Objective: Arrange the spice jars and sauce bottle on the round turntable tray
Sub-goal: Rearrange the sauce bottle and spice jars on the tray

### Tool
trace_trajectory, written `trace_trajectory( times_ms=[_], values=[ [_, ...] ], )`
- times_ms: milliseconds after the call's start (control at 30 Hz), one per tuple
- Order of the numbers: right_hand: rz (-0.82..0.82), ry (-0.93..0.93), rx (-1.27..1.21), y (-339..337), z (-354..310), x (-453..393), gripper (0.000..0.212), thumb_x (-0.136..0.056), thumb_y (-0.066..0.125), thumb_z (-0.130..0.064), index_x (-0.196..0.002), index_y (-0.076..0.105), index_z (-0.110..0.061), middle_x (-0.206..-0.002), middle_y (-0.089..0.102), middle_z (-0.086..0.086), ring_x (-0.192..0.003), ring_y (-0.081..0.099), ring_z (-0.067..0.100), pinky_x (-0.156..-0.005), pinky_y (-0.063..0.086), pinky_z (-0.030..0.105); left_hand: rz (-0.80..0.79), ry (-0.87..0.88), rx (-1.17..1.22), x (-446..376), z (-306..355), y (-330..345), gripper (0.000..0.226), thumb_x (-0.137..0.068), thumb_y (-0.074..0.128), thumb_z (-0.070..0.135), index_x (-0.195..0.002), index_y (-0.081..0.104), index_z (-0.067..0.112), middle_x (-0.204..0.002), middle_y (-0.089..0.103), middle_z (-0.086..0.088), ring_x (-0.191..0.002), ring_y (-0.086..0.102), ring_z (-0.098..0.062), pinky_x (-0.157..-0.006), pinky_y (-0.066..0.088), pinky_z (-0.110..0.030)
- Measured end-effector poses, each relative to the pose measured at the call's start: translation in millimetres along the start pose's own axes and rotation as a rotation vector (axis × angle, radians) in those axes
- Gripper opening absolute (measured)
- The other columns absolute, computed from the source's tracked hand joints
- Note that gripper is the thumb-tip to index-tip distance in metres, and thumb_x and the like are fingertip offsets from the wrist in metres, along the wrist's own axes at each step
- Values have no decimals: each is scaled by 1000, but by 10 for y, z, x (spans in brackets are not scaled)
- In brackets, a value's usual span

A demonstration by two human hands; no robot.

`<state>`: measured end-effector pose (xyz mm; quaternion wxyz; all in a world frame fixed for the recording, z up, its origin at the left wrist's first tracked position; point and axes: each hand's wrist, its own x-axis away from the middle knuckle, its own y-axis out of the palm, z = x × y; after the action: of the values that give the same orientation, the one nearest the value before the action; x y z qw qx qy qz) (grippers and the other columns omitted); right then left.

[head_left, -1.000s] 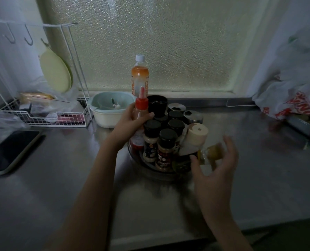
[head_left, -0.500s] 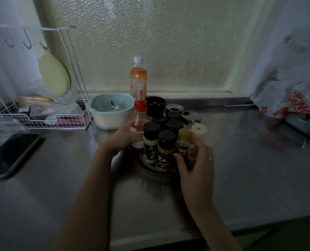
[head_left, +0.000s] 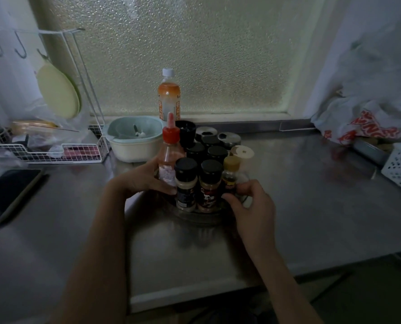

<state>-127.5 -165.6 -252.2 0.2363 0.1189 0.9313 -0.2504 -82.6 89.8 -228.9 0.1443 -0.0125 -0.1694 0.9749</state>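
Nearest, the round turntable tray [head_left: 196, 217] shows only its dark front rim, the landmark here. At its right front the right hand [head_left: 251, 206] pinches the yellow-capped jar [head_left: 230, 174], fingers closed on its base. At its left front the left hand [head_left: 143, 178] wraps the red-capped sauce bottle [head_left: 169, 157], upright at the tray's left edge. Two black-lidded jars [head_left: 186, 181] stand between — more crowd behind them. Beyond the tray sits a pale bowl [head_left: 134, 141]. The arranging looks nearly finished — only final seating and letting go seem left.
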Motion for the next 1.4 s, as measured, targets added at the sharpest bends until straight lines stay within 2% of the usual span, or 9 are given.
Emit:
trace_trajectory(
  times_ms=[100, 167, 333, 467, 700, 900, 1067, 1200, 1400],
  values=[
    [-32, 9, -91, -7, -4, 22, 22, -76, 75, -21, -82, 54, -19, -80, 57, -8, -76, 55, 10, -73, 41, 11, 18, -11, -43, -10, 44, 94, 88, -57, 77, -11, -133, 39, 10, -113, 61, 2, -94, 65, 2, -69, 50, -9],
    [-15, -23, -102, -20, -11, 53, 21, -79, 73, -20, -90, 55, -20, -88, 55, -5, -85, 52, 12, -73, 37, 4, 67, -17, -36, -7, 24, 134, 101, -48, 74, -3, -139, 31, 5, -122, 54, -5, -106, 59, -10, -69, 50, -9],
    [87, -245, 87, -5, -165, 192, 47, -71, 66, -54, -95, 48, -18, -94, 48, -5, -90, 41, 9, -78, 31, 22, 152, -12, -55, 40, -22, 190, 98, -40, 81, 17, -129, 38, 19, -130, 48, -11, -110, 56, -16, -77, 53, -17],
    [45, -273, 336, 226, -378, 297, 55, -64, 58, -69, -88, 39, -23, -87, 51, -2, -84, 48, 19, -73, 29, 30, 226, -20, -67, 82, -66, 229, 92, -36, 80, 28, -121, 45, 25, -133, 45, -21, -120, 54, -32, -95, 51, -47],
    [134, -82, 528, 474, -534, 292, 44, -64, 74, -48, -88, 52, -18, -89, 61, 6, -86, 59, 30, -71, 42, 40, 262, 0, -21, 115, -28, 325, 79, -36, 77, 23, -111, 53, 24, -114, 61, -12, -100, 62, -14, -82, 56, -24],
    [185, -60, 392, 491, -520, 286, 36, -67, 77, -35, -77, 45, -22, -83, 57, 3, -85, 56, 29, -71, 36, 37, 286, 0, -108, 120, -149, 275, 89, -39, 80, 28, -121, 47, 30, -134, 44, -18, -123, 51, -30, -100, 47, -50],
    [-11, -58, 235, 206, -334, 282, 29, -84, 57, -48, -80, 40, -25, -85, 50, -3, -87, 49, 22, -71, 39, 35, 184, 68, -8, 168, -60, 302, 80, -47, 80, 13, -118, 46, 26, -123, 56, -16, -110, 62, -16, -88, 56, -32],
    [-353, -138, 235, -33, -179, 206, 33, -78, 68, -47, -84, 50, -19, -91, 46, -2, -92, 31, 13, -71, 28, 26, -19, 79, 19, 243, -52, 235, 118, -54, 82, 6, -147, 11, 24, -131, 54, 5, -115, 57, 2, -87, 50, -16],
    [-339, -167, 355, -120, -55, -32, 32, -70, 78, -35, -76, 55, -13, -81, 47, -2, -88, 33, 16, -71, 34, 32, 93, 87, -31, 137, -26, 394, 135, -42, 88, 24, -149, 4, 17, -145, 42, -4, -128, 47, -4, -101, 46, -22]
  ],
)
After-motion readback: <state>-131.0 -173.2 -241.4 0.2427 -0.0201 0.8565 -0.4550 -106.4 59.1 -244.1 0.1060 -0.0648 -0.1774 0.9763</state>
